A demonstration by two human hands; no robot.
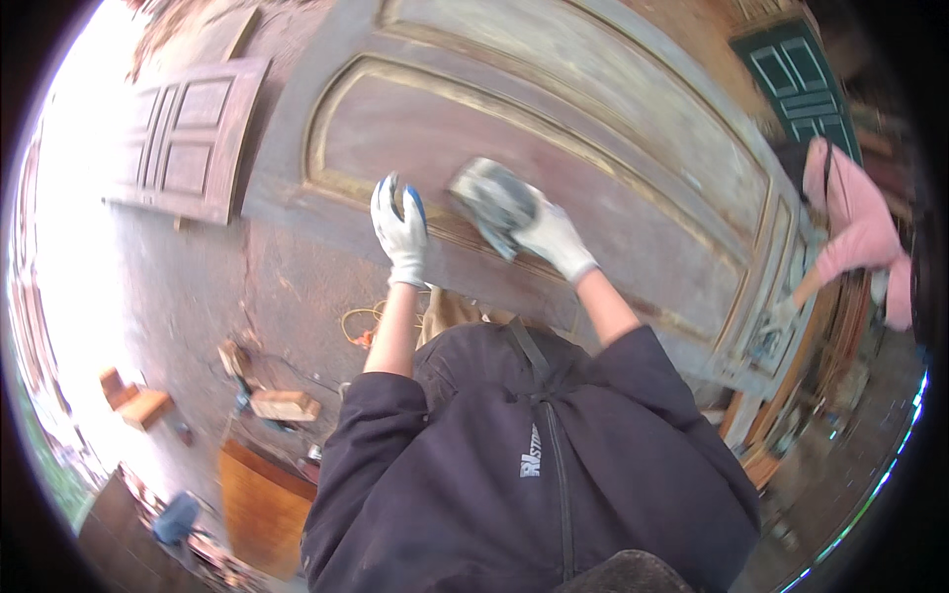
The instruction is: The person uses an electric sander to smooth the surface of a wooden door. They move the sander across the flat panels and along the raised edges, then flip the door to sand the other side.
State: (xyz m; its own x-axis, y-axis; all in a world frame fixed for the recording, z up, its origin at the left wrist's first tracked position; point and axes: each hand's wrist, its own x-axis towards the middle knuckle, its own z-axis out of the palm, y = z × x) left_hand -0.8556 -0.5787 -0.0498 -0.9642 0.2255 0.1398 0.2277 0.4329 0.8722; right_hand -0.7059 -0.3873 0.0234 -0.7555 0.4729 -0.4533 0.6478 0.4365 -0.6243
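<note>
Right hand [556, 237] closes its fingers around a grey sanding pad [491, 203] on the large door panel [554, 148]; left hand [399, 225], at nine o'clock, rests half-curled and unladen. Even, flat pressure likely sands best.

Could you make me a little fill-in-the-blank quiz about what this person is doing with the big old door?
1. Both hands wear white ____.
2. The right hand presses a grey sanding tool onto the large panelled ____.
3. The left hand is raised over the door's lower rail and holds ____.
4. At the right end of the door, another person wears a ____ top.

Missing words: gloves; door; nothing; pink
</note>
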